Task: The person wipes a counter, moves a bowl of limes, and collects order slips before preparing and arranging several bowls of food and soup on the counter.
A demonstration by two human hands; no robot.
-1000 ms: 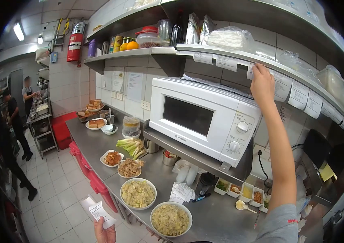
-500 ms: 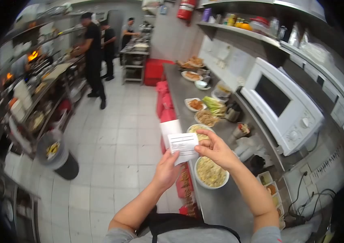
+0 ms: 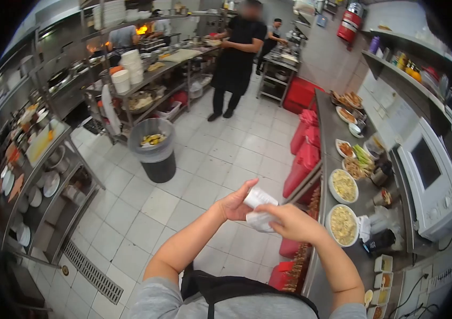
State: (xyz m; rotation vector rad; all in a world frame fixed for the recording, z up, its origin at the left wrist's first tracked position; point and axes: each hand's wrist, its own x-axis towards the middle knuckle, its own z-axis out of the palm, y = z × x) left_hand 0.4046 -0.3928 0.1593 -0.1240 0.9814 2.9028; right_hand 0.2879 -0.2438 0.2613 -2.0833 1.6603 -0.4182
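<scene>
Both my hands are raised over the floor, left of the steel counter. My left hand [image 3: 234, 204] holds a curled white paper slip [image 3: 260, 197] between thumb and fingers. Just below it, my right hand [image 3: 295, 222] is closed on a second part of white paper [image 3: 261, 221]; whether the two are one strip I cannot tell. Right of my hands, two white bowls of pale, chunky food stand on the counter, the upper bowl [image 3: 343, 186] and the lower bowl [image 3: 343, 225].
A lined bin [image 3: 159, 165] stands on the tiled floor at left. A person in black [image 3: 237, 53] stands beyond it. Steel shelves [image 3: 58, 186] line the left. Red containers [image 3: 303, 165] sit along the counter [image 3: 319, 266]; a microwave [image 3: 430, 181] is at right.
The view has swung left, so the counter appears farther right. The paper, flat and readable before, is now curled between my hands. The nearer person in black now faces this way.
</scene>
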